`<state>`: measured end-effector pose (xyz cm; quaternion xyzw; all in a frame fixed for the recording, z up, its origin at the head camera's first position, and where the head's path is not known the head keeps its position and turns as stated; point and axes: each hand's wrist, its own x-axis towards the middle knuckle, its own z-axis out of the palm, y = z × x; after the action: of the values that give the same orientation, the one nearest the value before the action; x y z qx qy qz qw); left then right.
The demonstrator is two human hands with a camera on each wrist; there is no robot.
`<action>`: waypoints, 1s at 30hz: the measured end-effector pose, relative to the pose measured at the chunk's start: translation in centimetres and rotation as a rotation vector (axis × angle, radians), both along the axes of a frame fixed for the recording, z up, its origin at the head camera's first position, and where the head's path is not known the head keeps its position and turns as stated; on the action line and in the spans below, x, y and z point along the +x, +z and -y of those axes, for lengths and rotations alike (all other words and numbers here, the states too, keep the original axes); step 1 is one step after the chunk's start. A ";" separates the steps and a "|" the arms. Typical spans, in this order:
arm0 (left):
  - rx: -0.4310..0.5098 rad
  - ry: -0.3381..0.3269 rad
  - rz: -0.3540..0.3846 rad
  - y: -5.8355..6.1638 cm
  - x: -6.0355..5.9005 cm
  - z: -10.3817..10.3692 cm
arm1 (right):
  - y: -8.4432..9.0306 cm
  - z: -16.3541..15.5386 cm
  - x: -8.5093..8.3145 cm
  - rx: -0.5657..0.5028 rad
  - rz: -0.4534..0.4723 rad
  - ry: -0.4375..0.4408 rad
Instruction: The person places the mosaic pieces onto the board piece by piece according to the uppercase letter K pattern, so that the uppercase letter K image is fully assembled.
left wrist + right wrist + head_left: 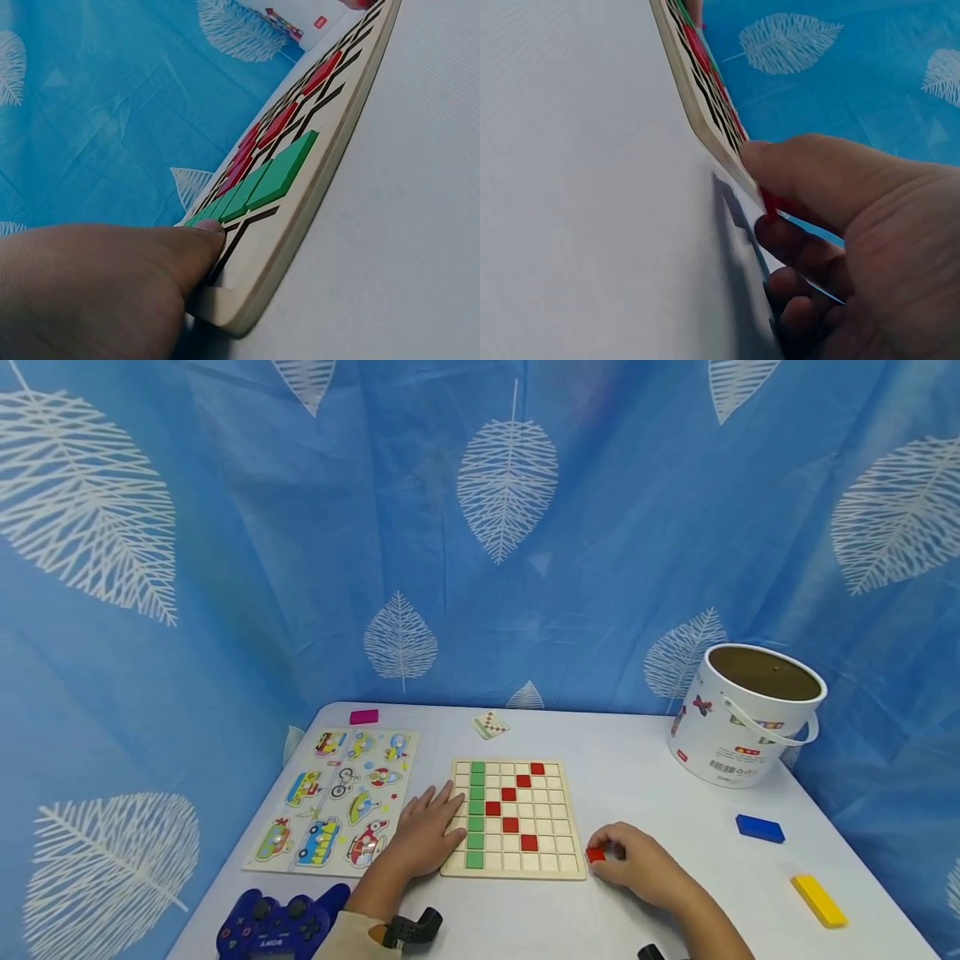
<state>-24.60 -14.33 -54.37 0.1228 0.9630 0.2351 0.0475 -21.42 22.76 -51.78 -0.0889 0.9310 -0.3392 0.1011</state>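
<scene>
A square wooden grid board (548, 842) lies on the white table. Green tiles (476, 823) fill one column near its left side, and several red tiles (510, 825) form a sideways V opening to the right. My left hand (426, 832) rests on the board's left edge with fingers extended; in the left wrist view its thumb (199, 244) lies on the rim beside the green tiles. Just off the board's lower right corner, my right hand (637, 864) pinches a red tile (596, 855) between thumb and fingers. The right wrist view shows that tile partly hidden by the thumb.
A small pattern card (491, 725) lies behind the board. To the left are a vehicle peg puzzle (327, 802), a magenta block (363, 717) and a blue game controller (281, 927). A white bucket (708, 739), blue block (760, 828) and yellow block (819, 901) stand right.
</scene>
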 end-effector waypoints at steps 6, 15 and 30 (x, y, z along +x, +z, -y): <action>0.006 -0.005 0.002 0.2 0.0 0.0 | 1.0 2.3 0.3 -0.113 -0.025 -0.040; 0.013 -0.005 -0.008 0.2 0.0 0.0 | 0.8 7.5 1.1 -0.024 -0.074 0.037; 0.018 -0.019 -0.006 0.3 0.0 0.1 | -0.2 6.8 0.8 -0.027 -0.065 0.094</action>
<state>-24.62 -14.46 -54.09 0.1329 0.9598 0.2430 0.0458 -20.65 16.00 -51.97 -0.1445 0.9240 -0.3435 0.0856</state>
